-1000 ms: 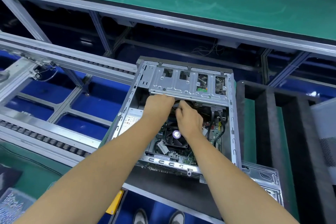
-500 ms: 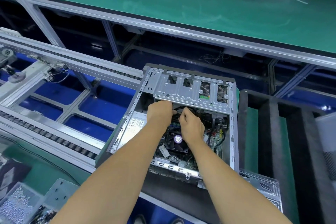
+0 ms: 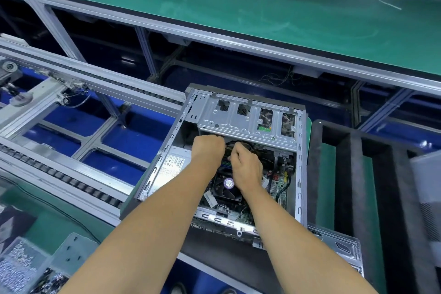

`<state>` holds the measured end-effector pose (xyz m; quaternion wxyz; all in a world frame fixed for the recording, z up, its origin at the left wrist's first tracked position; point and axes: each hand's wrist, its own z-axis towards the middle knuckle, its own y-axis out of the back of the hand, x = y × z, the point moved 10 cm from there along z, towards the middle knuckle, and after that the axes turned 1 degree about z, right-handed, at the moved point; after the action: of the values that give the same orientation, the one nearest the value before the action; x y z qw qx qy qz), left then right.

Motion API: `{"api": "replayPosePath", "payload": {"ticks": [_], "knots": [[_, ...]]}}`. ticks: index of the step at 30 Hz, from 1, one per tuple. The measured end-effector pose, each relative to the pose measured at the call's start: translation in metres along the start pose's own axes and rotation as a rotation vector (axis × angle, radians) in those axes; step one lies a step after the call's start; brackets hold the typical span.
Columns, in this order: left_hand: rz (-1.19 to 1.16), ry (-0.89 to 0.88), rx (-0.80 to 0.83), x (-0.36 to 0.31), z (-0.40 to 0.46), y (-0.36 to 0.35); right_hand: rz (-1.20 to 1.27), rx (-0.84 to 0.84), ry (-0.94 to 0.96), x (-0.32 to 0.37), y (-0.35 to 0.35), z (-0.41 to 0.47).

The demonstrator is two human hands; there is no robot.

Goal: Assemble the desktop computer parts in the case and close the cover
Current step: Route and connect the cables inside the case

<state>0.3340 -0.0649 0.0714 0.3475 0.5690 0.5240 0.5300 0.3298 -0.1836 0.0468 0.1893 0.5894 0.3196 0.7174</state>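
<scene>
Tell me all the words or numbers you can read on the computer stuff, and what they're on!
None can be read.
White label on the power supply: rows of print, too small and blurred.
Round purple sticker on the fan: printing, unreadable.
White tag beside the fan: nothing legible.
Green motherboard: any markings too small to read.
</scene>
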Motion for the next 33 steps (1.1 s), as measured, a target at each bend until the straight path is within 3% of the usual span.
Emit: {"api": "replayPosePath", "payload": {"ticks": [5,10,14,18,21,27,33], "knots": [[-0.035,0.016,0.016,0.002,0.002,-0.002,-0.022,-0.045,-0.025,-0.006,0.004,-0.001],[-0.162,0.034,0.031,0.01,-0.004,0.001,0.028,-0.242,-0.029,-0.002,0.033,-0.005],[-0.414,0.01,0.084,0.027,-0.02,0.006,0.058,-0.327,-0.008,0.015,0.049,-0.01],[-0.858,-0.197,0.075,0.056,-0.056,0.022,-0.033,-0.213,0.054,0.05,0.035,-0.012],[-0.972,-0.217,0.001,0.104,-0.085,0.035,-0.102,-0.076,0.134,0.095,0.009,-0.011],[-0.951,-0.014,-0.097,0.247,-0.146,0.021,-0.283,0.088,0.397,0.24,-0.067,-0.024],[-0.88,0.308,-0.234,0.403,-0.258,-0.032,-0.363,0.322,0.609,0.37,-0.188,-0.086]]}}
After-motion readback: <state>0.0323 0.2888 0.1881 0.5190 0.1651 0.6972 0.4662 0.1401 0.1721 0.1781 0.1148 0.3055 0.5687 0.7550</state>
